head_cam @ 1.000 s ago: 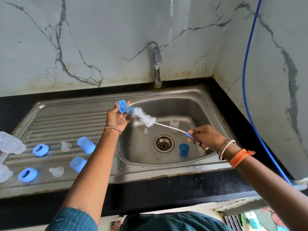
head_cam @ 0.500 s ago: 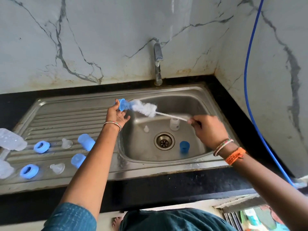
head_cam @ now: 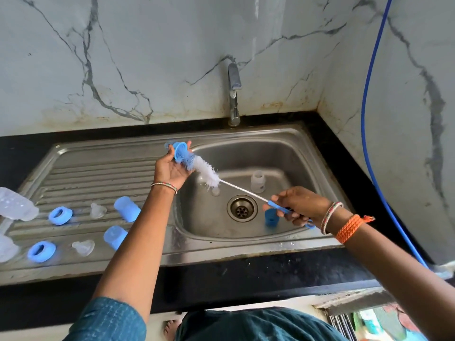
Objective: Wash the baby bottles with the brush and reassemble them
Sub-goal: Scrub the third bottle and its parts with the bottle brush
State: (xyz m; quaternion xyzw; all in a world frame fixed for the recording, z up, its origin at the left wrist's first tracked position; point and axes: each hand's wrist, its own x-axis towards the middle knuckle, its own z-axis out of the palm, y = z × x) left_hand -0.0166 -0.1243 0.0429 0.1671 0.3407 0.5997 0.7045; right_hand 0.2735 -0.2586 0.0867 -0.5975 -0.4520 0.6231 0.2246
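My left hand (head_cam: pixel 172 169) holds a blue bottle ring (head_cam: pixel 179 150) over the left rim of the sink basin (head_cam: pixel 290 153). The brush (head_cam: pixel 205 172), white and blue bristles on a thin wire, pokes through that ring. My right hand (head_cam: pixel 299 205) grips the brush's blue handle above the basin. In the basin stand a small clear bottle (head_cam: pixel 257 181), a blue cap (head_cam: pixel 271 217) and a clear teat (head_cam: pixel 215 191). On the draining board (head_cam: pixel 98 173) lie two blue rings (head_cam: pixel 60 215), two teats (head_cam: pixel 98 210), two blue caps (head_cam: pixel 126 208) and clear bottles (head_cam: pixel 14 205) at the far left.
A steel tap (head_cam: pixel 233 94) stands behind the basin, shut off. The drain (head_cam: pixel 242 208) sits mid-basin. A blue hose (head_cam: pixel 369 119) runs down the right marble wall. Black counter (head_cam: pixel 221 274) borders the sink in front.
My right hand has dropped lower and pulled back to the right, tilting the brush downward. The left hand with the ring has stayed over the basin's left rim.
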